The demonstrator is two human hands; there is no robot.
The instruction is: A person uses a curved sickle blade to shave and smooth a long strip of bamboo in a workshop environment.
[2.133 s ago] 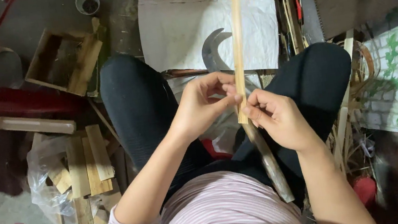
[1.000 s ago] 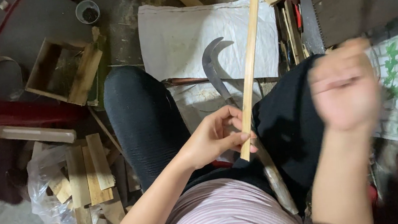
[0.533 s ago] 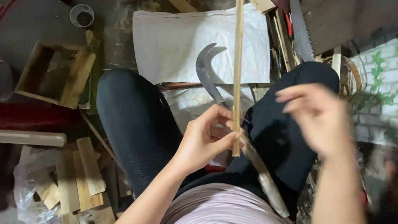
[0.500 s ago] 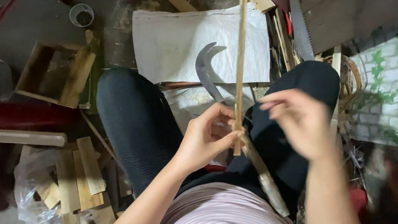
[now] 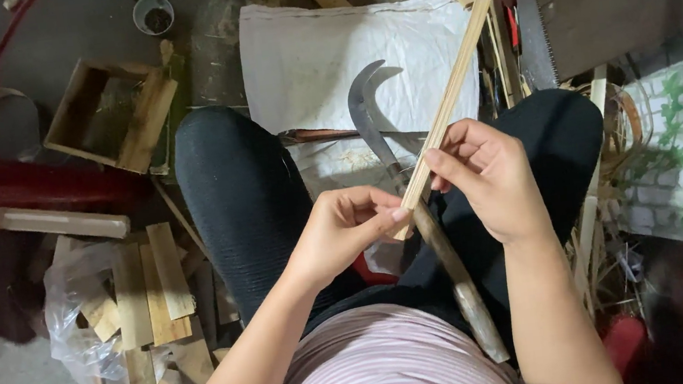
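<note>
A thin bamboo strip [image 5: 456,81] slants from frame centre to the upper right. The right hand [image 5: 492,178], off it a second ago, has returned and pinches it again above the left hand [image 5: 347,233], which grips its lower end. A curved sickle [image 5: 413,209] lies across the lap beneath, over a white sack [image 5: 300,67].

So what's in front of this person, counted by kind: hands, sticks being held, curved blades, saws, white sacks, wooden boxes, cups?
Hands: 2, the left hand and right hand, both on the stick
Bamboo stick: 1
Curved knife: 1
Saw: 1
White sack: 1
Wooden box: 1
Cup: 1
Total: 8
</note>
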